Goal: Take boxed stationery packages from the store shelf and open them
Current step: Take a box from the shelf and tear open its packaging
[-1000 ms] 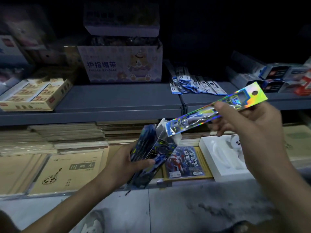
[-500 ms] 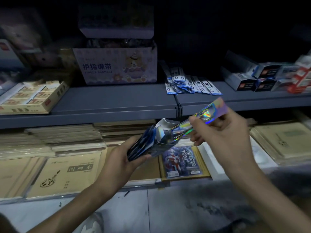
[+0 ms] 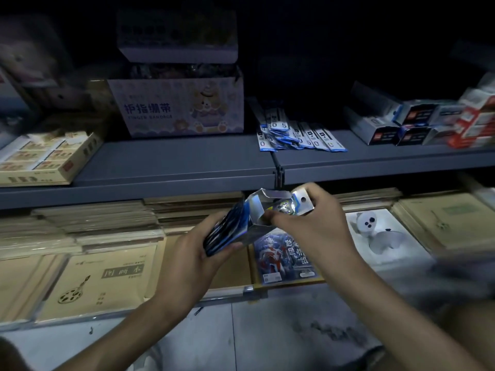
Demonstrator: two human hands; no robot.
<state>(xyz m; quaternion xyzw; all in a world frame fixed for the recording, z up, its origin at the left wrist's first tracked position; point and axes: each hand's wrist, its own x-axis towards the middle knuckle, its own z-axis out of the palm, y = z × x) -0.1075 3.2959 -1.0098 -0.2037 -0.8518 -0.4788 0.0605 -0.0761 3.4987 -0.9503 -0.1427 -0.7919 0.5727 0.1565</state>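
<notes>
My left hand (image 3: 192, 261) grips a dark blue printed box (image 3: 227, 231) in front of the lower shelf, its silver top flaps (image 3: 263, 200) standing open. My right hand (image 3: 316, 226) pinches a shiny holographic packet (image 3: 296, 204) by its hang-hole end. Most of the packet sits inside the box mouth; only the end with the hole shows.
The grey upper shelf (image 3: 174, 170) carries a pastel finger-bandage carton (image 3: 176, 105), blue-white refill packets (image 3: 294, 135), small dark boxes (image 3: 396, 124) at right and a tan tray (image 3: 45, 159) at left. Below lie tan drawing books (image 3: 107, 279), a hero-print paper pack (image 3: 284, 255) and a white toy pack (image 3: 380, 234).
My right hand has slid the holographic packet leftward and down into the open box, from fully out to nearly all inside. My left hand has kept hold of the box.
</notes>
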